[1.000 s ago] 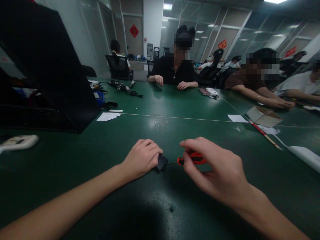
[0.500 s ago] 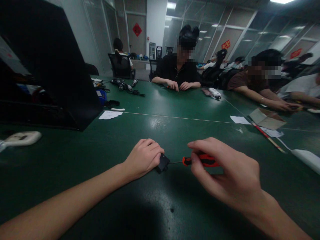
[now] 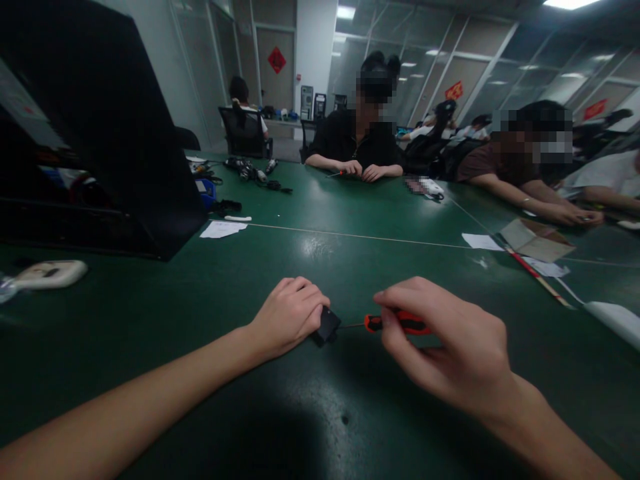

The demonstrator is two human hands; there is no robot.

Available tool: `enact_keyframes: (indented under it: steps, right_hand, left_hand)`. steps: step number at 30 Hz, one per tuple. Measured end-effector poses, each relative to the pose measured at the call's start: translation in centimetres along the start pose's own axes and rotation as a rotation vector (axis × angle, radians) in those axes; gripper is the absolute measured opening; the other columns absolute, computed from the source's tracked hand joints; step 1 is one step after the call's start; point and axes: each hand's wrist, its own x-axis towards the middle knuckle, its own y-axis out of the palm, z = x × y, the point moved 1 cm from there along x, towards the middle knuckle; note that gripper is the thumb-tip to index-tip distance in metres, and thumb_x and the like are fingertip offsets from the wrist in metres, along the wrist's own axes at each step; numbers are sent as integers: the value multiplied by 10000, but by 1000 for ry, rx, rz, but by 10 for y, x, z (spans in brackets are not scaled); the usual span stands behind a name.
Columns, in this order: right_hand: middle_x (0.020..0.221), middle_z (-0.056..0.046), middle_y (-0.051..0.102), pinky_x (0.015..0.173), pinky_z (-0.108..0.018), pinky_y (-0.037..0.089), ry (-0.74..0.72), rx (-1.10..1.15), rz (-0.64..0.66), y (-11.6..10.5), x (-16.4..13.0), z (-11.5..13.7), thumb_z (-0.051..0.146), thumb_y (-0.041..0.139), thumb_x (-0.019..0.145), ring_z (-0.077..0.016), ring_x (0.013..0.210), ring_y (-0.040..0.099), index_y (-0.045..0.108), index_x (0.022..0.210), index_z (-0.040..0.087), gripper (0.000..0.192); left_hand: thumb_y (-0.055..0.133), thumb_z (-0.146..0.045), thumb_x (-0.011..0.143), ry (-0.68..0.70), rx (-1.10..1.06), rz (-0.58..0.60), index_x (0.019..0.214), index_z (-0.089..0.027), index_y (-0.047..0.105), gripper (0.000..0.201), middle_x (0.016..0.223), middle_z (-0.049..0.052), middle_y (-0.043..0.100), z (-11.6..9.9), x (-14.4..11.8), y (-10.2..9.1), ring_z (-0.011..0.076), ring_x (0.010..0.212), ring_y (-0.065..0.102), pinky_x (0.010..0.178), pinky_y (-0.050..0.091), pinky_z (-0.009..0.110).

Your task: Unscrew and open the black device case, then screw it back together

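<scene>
Two hands on one small black plastic box (image 3: pixel 327 325), screw job looks mid-way.
Left hand (image 3: pixel 287 315) clamps it; right hand (image 3: pixel 445 340) pinches the red-handled screwdriver (image 3: pixel 395 323), tip touching the box.

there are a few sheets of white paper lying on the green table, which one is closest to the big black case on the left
The white paper sheet just off the black case corner, on the table's left side. The other sheets lie far right, near the cardboard box.
</scene>
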Motion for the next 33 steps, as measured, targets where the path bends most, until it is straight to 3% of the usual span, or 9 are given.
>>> enact_keyframes:
  steps: [10, 13, 15, 19, 22, 27, 33]
  right_hand:
    - [852, -17, 705, 670, -219, 519, 10, -1, 23, 0, 2, 3, 81, 577, 900, -113, 729, 689, 615, 1040, 171, 172]
    - [760, -16, 697, 599, -227, 492, 5, -77, 20, -4, 3, -5, 126, 579, 915, -118, 639, 670, 637, 941, 162, 73]
    - [657, -4, 667, 511, -237, 441, 25, -161, 31, -6, 1, -16, 200, 591, 936, -115, 528, 618, 639, 808, 170, 141]
    - [538, 4, 628, 456, -247, 390, 263, -186, 79, 4, -21, -49, 368, 598, 958, -113, 430, 550, 672, 676, 174, 351]
    - [526, -7, 646, 455, -256, 392, 434, -101, 27, 21, -47, -68, 372, 562, 961, -121, 417, 551, 714, 666, 165, 391]
    - [543, -16, 665, 465, -242, 427, 393, -62, 21, 46, -70, -70, 342, 546, 947, -128, 444, 592, 712, 669, 160, 372]
    - [561, -18, 668, 459, -239, 441, 287, -47, -5, 45, -72, -70, 379, 565, 920, -129, 445, 586, 699, 683, 181, 337]
  left_hand:
    - [361, -219, 1009, 3, 2, -17, 1003, -184, 674, 315, 1005, 61, 722, -1, 0, -1, 252, 1002, 583, 874, 413, 405]
    - [372, -217, 1008, 1, -3, -22, 1009, -182, 676, 306, 1011, 60, 724, 0, 0, 0, 252, 1005, 585, 880, 412, 407]
    - [375, -218, 1009, -2, 0, -26, 1011, -182, 678, 305, 1009, 61, 724, 0, 0, 0, 252, 1005, 586, 880, 411, 408]
    - [366, -220, 1014, 2, 0, -37, 1008, -182, 673, 309, 1003, 58, 718, 0, -1, 0, 248, 998, 586, 878, 411, 407]
    - [359, -217, 1016, 5, 4, -52, 998, -181, 668, 311, 994, 55, 713, -1, -1, 0, 243, 987, 584, 876, 411, 405]
    - [375, -210, 1008, -16, 48, -81, 993, -182, 671, 298, 986, 56, 722, -5, -1, 1, 243, 970, 589, 857, 410, 399]
    - [443, -246, 1000, -8, 88, -104, 970, -198, 688, 252, 957, 41, 742, -4, -2, 0, 228, 919, 608, 816, 407, 383]
